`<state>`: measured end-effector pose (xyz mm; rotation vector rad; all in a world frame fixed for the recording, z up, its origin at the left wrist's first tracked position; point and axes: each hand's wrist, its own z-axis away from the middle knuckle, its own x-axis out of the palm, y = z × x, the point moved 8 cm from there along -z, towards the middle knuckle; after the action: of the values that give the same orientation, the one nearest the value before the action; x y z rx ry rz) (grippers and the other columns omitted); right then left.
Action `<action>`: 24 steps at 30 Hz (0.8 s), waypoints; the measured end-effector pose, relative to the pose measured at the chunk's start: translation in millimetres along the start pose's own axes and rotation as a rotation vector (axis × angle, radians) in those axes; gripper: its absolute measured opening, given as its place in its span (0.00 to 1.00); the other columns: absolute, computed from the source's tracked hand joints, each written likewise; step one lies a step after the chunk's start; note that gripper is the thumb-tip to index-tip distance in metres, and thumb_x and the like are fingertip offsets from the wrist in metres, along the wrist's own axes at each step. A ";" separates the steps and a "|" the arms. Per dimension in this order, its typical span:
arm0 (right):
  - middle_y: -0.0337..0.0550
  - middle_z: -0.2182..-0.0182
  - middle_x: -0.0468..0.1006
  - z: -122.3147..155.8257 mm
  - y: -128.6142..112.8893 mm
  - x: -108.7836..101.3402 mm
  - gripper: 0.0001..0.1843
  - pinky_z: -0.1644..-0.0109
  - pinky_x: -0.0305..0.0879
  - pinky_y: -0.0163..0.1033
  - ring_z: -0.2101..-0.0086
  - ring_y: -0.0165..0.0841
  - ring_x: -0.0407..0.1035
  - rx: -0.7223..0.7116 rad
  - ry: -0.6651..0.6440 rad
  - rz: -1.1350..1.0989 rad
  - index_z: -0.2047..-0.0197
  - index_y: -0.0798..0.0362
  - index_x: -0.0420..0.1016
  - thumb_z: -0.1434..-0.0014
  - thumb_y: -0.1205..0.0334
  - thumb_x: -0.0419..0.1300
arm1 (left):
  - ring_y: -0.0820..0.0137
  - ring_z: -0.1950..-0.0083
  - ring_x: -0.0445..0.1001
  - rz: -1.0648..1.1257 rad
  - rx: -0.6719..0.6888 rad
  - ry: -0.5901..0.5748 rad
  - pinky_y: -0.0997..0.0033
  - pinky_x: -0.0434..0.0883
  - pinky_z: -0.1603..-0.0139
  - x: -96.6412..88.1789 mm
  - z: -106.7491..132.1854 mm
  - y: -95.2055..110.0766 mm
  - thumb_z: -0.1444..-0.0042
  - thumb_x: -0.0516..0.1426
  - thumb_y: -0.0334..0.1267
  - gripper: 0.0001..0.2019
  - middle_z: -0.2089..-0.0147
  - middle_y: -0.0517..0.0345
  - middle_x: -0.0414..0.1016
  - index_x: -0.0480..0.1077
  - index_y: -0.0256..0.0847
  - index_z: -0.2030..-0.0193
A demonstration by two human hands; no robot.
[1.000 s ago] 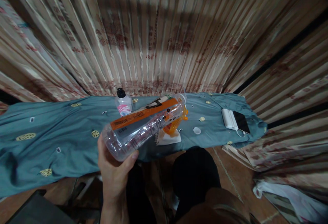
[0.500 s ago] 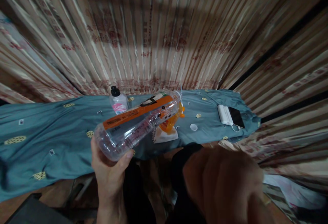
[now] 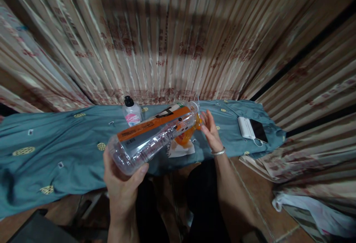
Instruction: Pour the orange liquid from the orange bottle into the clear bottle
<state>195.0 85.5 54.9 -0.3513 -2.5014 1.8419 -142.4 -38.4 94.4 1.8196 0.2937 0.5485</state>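
My left hand (image 3: pixel 122 178) grips the base of a large clear plastic bottle (image 3: pixel 154 137) with an orange label. The bottle lies tilted, its open neck pointing away toward an orange object (image 3: pixel 187 136) on a white paper (image 3: pixel 180 149). My right hand (image 3: pixel 210 131) is raised beside the bottle's neck, fingers spread and holding nothing; a metal bangle sits on its wrist. A small bottle (image 3: pixel 131 113) with a black cap and pink label stands behind the big one.
A teal patterned cloth (image 3: pixel 55 143) covers the table. A white power bank (image 3: pixel 246 127) and a black phone (image 3: pixel 259 130) lie at its right end. Striped curtains (image 3: pixel 172 39) hang behind. White bags (image 3: pixel 311 213) lie on the floor at right.
My right hand has come up from the lower right and reached the bottle's neck, covering the small white cap on the cloth. The left hand keeps holding the tilted bottle.
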 end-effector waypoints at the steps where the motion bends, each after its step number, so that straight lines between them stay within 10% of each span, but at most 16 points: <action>1: 0.58 0.27 0.63 2.0 7.2 6.9 0.61 0.28 0.63 0.64 0.29 0.52 0.62 0.020 -0.048 0.008 0.24 0.45 0.53 0.51 0.23 0.67 | 0.41 0.32 0.72 0.026 -0.018 0.004 0.28 0.62 0.29 -0.1 0.0 -0.7 0.61 0.78 0.52 0.48 0.32 0.44 0.73 0.70 0.49 0.32; 10: 0.57 0.37 0.77 15.1 9.0 40.5 0.65 0.32 0.70 0.57 0.39 0.51 0.75 0.029 -0.045 0.177 0.26 0.52 0.57 0.59 0.34 0.78 | 0.43 0.31 0.70 0.123 -0.055 0.013 0.22 0.54 0.27 -0.2 0.3 -4.6 0.64 0.80 0.44 0.47 0.32 0.49 0.72 0.71 0.52 0.34; 24: 0.50 0.51 0.85 15.8 16.5 36.3 0.43 0.49 0.78 0.51 0.51 0.51 0.81 0.041 0.151 0.399 0.42 0.49 0.69 0.56 0.44 0.78 | 0.41 0.32 0.71 0.113 -0.089 0.023 0.25 0.59 0.28 1.7 0.7 -5.9 0.66 0.80 0.48 0.50 0.33 0.45 0.73 0.71 0.49 0.33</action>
<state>160.1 82.1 30.1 -1.0113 -2.4190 1.8950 -140.1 -36.4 89.0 1.7521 0.1802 0.6517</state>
